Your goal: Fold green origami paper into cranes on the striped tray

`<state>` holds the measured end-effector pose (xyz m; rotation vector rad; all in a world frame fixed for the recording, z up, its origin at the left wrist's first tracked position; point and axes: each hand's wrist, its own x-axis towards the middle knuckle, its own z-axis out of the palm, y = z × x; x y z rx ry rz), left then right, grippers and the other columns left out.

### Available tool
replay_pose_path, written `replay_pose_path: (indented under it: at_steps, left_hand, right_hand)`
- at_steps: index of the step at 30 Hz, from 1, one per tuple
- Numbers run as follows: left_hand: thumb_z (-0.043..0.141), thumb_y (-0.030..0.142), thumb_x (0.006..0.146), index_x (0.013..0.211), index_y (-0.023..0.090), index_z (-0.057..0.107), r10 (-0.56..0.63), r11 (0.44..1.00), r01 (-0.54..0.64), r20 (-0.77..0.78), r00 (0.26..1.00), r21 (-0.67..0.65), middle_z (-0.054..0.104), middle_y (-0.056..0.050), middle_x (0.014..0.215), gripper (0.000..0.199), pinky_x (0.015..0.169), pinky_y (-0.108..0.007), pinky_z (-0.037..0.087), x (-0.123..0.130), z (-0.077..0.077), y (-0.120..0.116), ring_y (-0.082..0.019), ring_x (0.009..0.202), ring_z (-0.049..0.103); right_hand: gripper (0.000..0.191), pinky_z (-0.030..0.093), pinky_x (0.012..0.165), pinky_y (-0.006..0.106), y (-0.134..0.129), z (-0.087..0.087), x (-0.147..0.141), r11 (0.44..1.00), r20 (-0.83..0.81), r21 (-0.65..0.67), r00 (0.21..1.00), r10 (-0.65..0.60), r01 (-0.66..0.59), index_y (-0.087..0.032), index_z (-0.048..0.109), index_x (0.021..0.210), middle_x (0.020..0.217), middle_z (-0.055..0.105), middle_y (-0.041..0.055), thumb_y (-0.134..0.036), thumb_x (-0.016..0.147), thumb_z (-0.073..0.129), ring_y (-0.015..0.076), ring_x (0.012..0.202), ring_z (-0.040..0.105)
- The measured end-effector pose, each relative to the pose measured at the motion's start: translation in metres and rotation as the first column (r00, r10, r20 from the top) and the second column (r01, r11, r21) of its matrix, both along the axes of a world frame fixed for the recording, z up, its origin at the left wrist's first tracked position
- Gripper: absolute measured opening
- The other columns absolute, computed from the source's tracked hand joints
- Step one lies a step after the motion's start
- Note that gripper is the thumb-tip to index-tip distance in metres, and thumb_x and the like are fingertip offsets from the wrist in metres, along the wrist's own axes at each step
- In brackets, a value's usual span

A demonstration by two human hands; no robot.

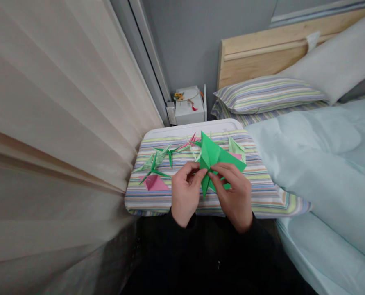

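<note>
A partly folded sheet of green origami paper (213,152) is held above the table between my two hands. My left hand (187,189) pinches its lower left edge between thumb and fingers. From the right, my right hand (234,192) pinches the same paper close beside the left fingertips. The paper has a pointed top, a wide right corner and a narrow point hanging below. Several folded green paper pieces (160,155) lie to the left, near a pink folded paper (156,183). A light green folded paper (237,148) lies behind on the right, partly hidden.
A striped cloth (262,192) covers the small table, whose white rim (194,128) shows at the back. A white cabinet (190,108) with small items stands beyond. The bed with a pale blue quilt (329,151) borders the right; a beige curtain (71,123) hangs on the left.
</note>
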<state>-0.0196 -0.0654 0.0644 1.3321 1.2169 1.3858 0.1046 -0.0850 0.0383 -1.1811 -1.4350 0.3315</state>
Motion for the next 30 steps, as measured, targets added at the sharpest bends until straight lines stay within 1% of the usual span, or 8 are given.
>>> replay_pose_path:
  at_steps: [5,8,13,18,21,24,27,30]
  left_hand:
    - [0.077,0.02,0.077,0.085,0.017,0.073,-0.053,0.998,0.057,0.191,0.98,-0.014,0.073,-0.002,0.079,0.01,0.073,-0.025,0.054,0.004,-0.003,0.003,-0.015,0.076,0.067]
    - [0.082,0.022,0.074,0.086,0.017,0.074,-0.05,0.998,0.057,0.254,0.966,-0.019,0.076,-0.003,0.082,0.016,0.076,-0.026,0.056,0.004,-0.004,0.004,-0.016,0.078,0.07]
    - [0.083,0.021,0.073,0.082,0.016,0.075,-0.021,1.0,0.023,0.237,0.971,-0.004,0.077,-0.003,0.081,0.013,0.074,-0.026,0.057,0.003,-0.002,0.002,-0.015,0.075,0.069]
    - [0.084,0.022,0.074,0.085,0.017,0.076,0.021,1.0,-0.022,0.207,0.978,0.005,0.077,-0.003,0.083,0.015,0.075,-0.025,0.056,0.0,-0.004,0.002,-0.015,0.078,0.07]
    - [0.086,0.025,0.073,0.089,0.017,0.075,0.084,0.996,-0.086,0.277,0.957,-0.002,0.079,-0.005,0.088,0.021,0.078,-0.027,0.057,0.001,-0.008,0.002,-0.016,0.08,0.072]
    - [0.086,0.03,0.074,0.091,0.016,0.073,0.137,0.99,-0.143,0.33,0.934,-0.007,0.079,-0.007,0.092,0.026,0.08,-0.029,0.059,0.006,-0.008,-0.001,-0.017,0.081,0.073]
    - [0.087,0.028,0.073,0.124,0.021,0.063,0.174,0.979,-0.2,0.356,0.918,0.037,0.078,-0.007,0.098,0.056,0.076,-0.028,0.059,0.011,-0.001,-0.006,-0.018,0.081,0.074]
    - [0.088,0.02,0.073,0.155,0.032,0.031,0.217,0.958,-0.262,0.31,0.926,0.113,0.076,-0.004,0.098,0.1,0.068,-0.026,0.057,0.013,0.005,-0.01,-0.016,0.074,0.073]
  right_hand:
    - [0.016,0.058,0.066,0.033,-0.004,0.004,-0.002,1.0,-0.026,0.011,1.0,-0.004,0.004,-0.025,0.076,0.106,0.102,0.076,0.0079,-0.019,0.095,0.065,0.0209,0.086,0.072]
    - [0.017,0.06,0.072,0.034,-0.004,0.005,-0.001,0.999,0.006,0.052,1.0,-0.013,0.013,-0.024,0.076,0.105,0.101,0.077,0.0085,-0.017,0.094,0.065,0.0209,0.088,0.073]
    - [0.018,0.06,0.083,0.038,-0.004,0.006,0.0,0.995,0.103,0.099,0.994,-0.038,0.028,-0.023,0.076,0.103,0.1,0.077,0.0087,-0.013,0.094,0.064,0.0215,0.091,0.073]
    - [0.013,0.057,0.069,0.035,-0.007,0.01,0.0,0.999,-0.011,0.041,1.0,-0.003,0.004,-0.024,0.073,0.093,0.094,0.073,0.0061,-0.015,0.095,0.063,0.0196,0.083,0.07]
    - [0.007,0.057,0.066,0.035,-0.011,0.012,0.0,0.999,-0.077,-0.006,0.996,-0.034,0.034,-0.025,0.072,0.098,0.116,0.067,0.0099,-0.022,0.092,0.069,0.0217,0.092,0.069]
    - [0.03,0.061,0.074,0.038,-0.014,0.013,-0.002,0.998,-0.155,-0.045,0.987,-0.05,0.043,-0.027,0.065,0.114,0.138,0.054,0.0132,-0.029,0.086,0.077,0.0288,0.118,0.061]
    - [0.048,0.061,0.077,0.036,-0.017,0.014,-0.005,0.987,-0.359,-0.146,0.933,0.016,-0.073,-0.029,0.055,0.123,0.138,0.054,0.0109,-0.03,0.082,0.081,0.025,0.113,0.062]
    - [0.047,0.061,0.067,0.031,-0.017,0.016,-0.008,0.941,-0.65,-0.204,0.756,0.075,-0.269,-0.03,0.052,0.116,0.124,0.057,0.005,-0.032,0.08,0.082,0.0179,0.093,0.065]
